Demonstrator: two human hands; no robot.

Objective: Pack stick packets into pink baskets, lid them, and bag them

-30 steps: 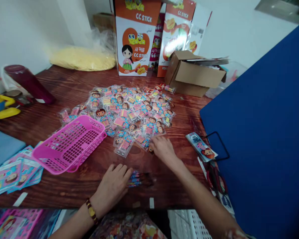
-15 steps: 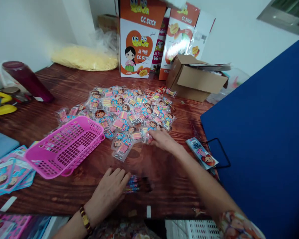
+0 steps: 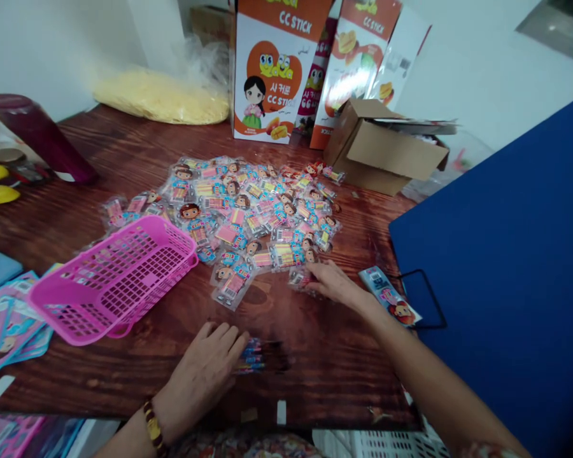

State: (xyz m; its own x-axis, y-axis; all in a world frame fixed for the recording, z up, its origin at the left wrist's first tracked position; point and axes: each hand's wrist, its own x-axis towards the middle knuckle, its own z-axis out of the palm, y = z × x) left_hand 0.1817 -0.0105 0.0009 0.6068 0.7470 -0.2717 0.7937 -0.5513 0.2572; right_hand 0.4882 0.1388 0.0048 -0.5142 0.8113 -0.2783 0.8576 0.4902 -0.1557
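Note:
My left hand (image 3: 212,356) rests near the table's front edge, its fingers curled round one end of a small bundle of thin blue sticks (image 3: 253,355) with dark tips. A bracelet is on that wrist. My right hand (image 3: 332,283) is at the lower right of a wide pile of small clear packets (image 3: 239,235) with pink and yellow pieces and cartoon heads. Its fingers pinch the edge of one clear packet (image 3: 298,277) lying on the table.
An empty pink basket (image 3: 148,278) stands left of the pile. Blue-pink cards (image 3: 16,331) lie at the far left, with a dark red bottle (image 3: 42,140) behind. Boxes (image 3: 270,76), an open carton (image 3: 386,152) and a blue panel (image 3: 506,254) border the table (image 3: 334,381).
My right hand has moved slightly right and toward me, drawing a packet away from the pile's edge. My left hand stays at the sticks. The camera view has shifted a little.

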